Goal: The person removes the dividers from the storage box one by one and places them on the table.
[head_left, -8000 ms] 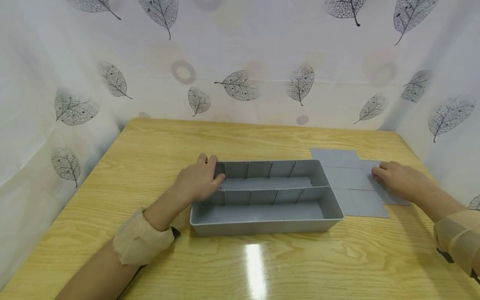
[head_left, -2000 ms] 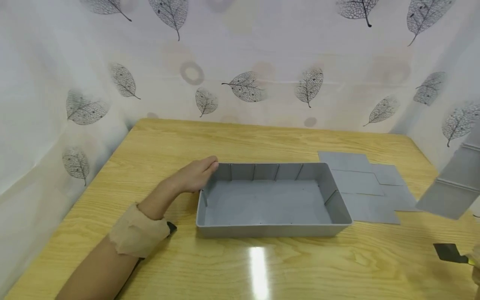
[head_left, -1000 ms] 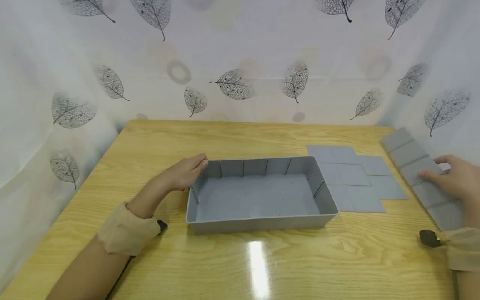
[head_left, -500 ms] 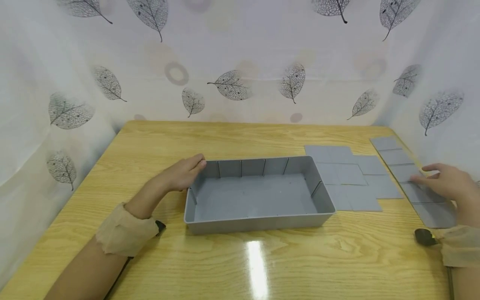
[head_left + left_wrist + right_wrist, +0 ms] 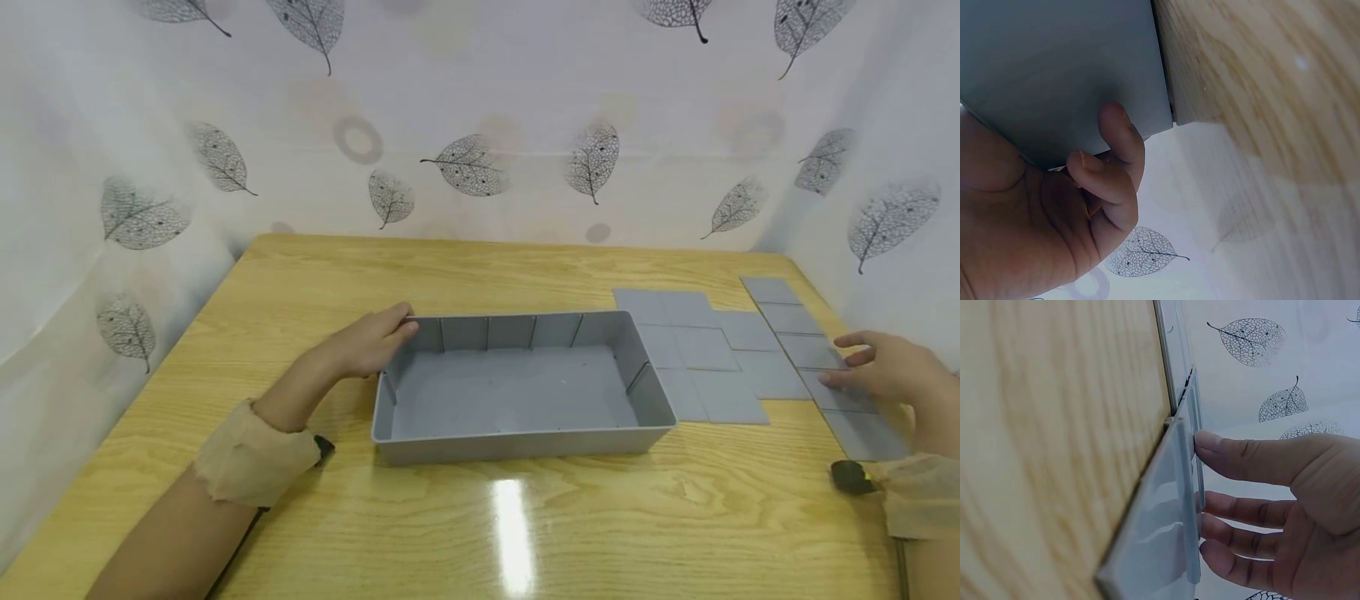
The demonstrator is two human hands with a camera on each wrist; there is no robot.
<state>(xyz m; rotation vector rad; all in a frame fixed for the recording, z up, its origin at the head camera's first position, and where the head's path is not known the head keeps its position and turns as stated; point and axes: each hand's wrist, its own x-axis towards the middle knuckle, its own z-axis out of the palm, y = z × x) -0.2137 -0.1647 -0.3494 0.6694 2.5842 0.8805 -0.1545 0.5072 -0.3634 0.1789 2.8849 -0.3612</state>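
Note:
My left hand (image 5: 375, 340) grips the back left corner of a grey plastic storage box (image 5: 510, 446). In the left wrist view, the curled fingers of that hand (image 5: 1054, 212) rest against the outer wall of the box (image 5: 1079, 69). A long grey divider (image 5: 810, 350) with cross ridges lies flat on the table at the right. Over its right edge is my right hand (image 5: 892, 367), fingers loosely bent and spread. The right wrist view has the thumb and fingertips of this hand (image 5: 1272, 500) at the surface of the divider (image 5: 1154, 531); whether all touch is unclear.
Several small grey panels (image 5: 727, 398) lie flat, partly overlapping, between the box and the long divider. All stand on a wooden table (image 5: 600, 533), enclosed by a white leaf-print curtain (image 5: 510, 100). A black device sits at each wrist.
The long divider, inside the box eight seconds ago, was lifted out to the right and laid flat beside the small panels. My right hand has loosened on it; the left stays at the box.

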